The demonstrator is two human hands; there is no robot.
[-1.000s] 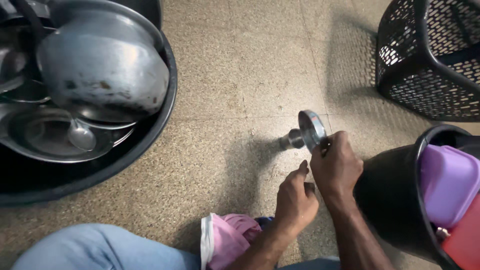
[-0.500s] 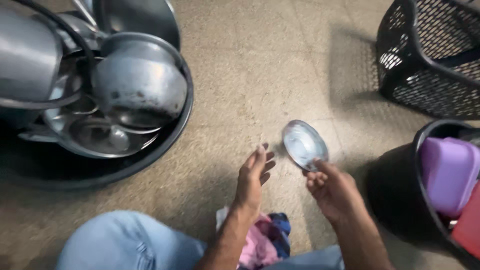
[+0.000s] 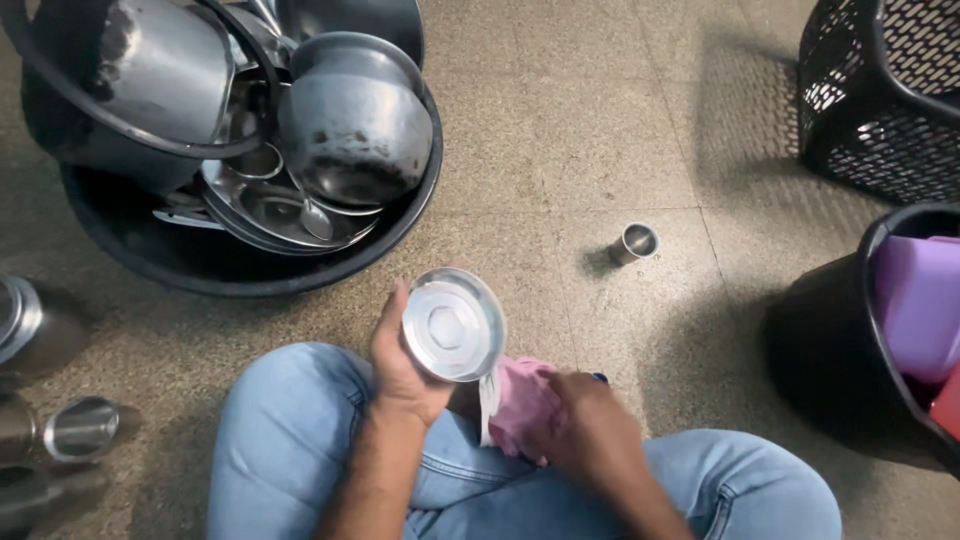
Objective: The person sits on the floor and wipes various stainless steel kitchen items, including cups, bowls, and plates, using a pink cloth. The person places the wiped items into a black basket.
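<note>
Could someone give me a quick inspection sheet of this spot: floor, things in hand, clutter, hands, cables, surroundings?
Surface: speckled stone floor, shadowed in places.
Job's things: small round steel plate; pink cloth on the lap.
Clutter: black tub piled with steel pots; steel tumbler standing alone; steel cups at the left edge.
Grippers: left hand holds the plate; right hand grips the cloth.
Cables: nothing seen.
Surroundings: black mesh basket; black bucket holding purple plastic ware.

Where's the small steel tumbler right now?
In the head view the small steel tumbler stands alone on the stone floor, right of centre, between the black tub of steel vessels and the black bucket, beyond the right hand.
</note>
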